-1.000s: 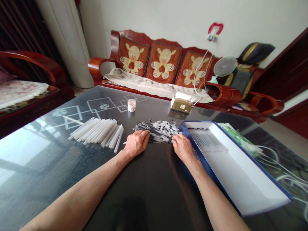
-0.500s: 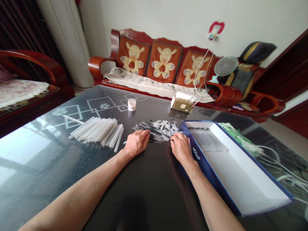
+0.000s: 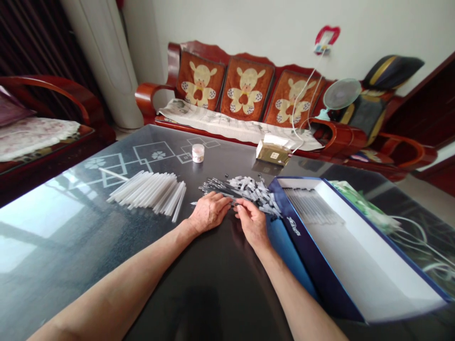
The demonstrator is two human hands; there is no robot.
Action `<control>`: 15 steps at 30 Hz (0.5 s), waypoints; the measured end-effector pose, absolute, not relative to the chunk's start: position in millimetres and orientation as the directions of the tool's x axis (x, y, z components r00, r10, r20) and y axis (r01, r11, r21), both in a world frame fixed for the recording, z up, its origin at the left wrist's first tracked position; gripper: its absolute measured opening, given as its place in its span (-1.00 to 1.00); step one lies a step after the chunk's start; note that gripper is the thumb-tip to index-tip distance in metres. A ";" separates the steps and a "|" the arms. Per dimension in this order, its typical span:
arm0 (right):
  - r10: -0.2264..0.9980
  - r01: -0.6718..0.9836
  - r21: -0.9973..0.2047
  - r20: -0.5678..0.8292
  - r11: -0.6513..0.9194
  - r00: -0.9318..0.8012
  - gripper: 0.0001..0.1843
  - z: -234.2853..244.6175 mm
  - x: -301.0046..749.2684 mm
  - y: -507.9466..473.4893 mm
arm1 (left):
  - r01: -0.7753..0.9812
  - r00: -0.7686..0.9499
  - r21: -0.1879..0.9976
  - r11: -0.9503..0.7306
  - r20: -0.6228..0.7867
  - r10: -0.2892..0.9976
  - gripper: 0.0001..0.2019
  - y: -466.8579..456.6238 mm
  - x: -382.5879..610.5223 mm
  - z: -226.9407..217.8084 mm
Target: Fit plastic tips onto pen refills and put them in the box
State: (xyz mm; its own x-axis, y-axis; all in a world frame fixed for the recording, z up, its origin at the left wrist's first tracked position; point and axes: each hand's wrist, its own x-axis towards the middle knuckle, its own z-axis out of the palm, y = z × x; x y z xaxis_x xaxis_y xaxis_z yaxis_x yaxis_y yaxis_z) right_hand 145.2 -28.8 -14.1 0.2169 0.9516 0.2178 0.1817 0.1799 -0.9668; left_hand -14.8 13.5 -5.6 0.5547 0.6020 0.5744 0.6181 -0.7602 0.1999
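My left hand (image 3: 211, 211) is closed over a pen refill, whose pale tip (image 3: 194, 203) sticks out on the left. Close beside it, the thumb and forefinger of my right hand (image 3: 251, 222) pinch together at a small dark piece, too small to name. The two hands' fingertips nearly meet. Just beyond them lie black pen refills (image 3: 215, 184) and a heap of whitish pen caps (image 3: 254, 188). Left of my hands, frosted white pen barrels (image 3: 147, 191) are spread in a row.
A blue box with a white inside (image 3: 359, 255) stands at the right, with finished-looking pens (image 3: 309, 207) at its far end. Behind are a small round tub (image 3: 198, 154) and a tissue box (image 3: 273, 154). A green packet (image 3: 362, 204) and white cables (image 3: 414, 234) lie beyond the box.
My right hand has come away from the cap heap beside the box, moving left to meet my left hand's fingertips. The view has shifted slightly.
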 end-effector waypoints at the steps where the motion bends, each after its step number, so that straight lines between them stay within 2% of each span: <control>1: 0.951 0.176 -0.969 0.212 0.174 0.225 -0.67 -14.9 145.4 -28.4 | 0.614 0.562 0.197 -0.764 0.571 0.598 -0.72 13.7 -15.0 -5.8; 15: 0.944 0.277 -0.941 0.257 0.196 0.207 -0.74 -19.4 145.6 -26.1 | 0.589 0.586 0.211 -0.780 0.553 0.592 -0.72 13.3 -15.0 -7.8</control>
State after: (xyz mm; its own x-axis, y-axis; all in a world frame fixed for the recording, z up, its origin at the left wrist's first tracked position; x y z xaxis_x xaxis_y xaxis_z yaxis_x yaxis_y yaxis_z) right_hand 145.6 -26.1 -19.4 0.2068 0.9439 0.2574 0.2766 0.1959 -0.9408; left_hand -15.0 13.3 -7.8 0.5860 0.5921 0.5531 0.5893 -0.7800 0.2106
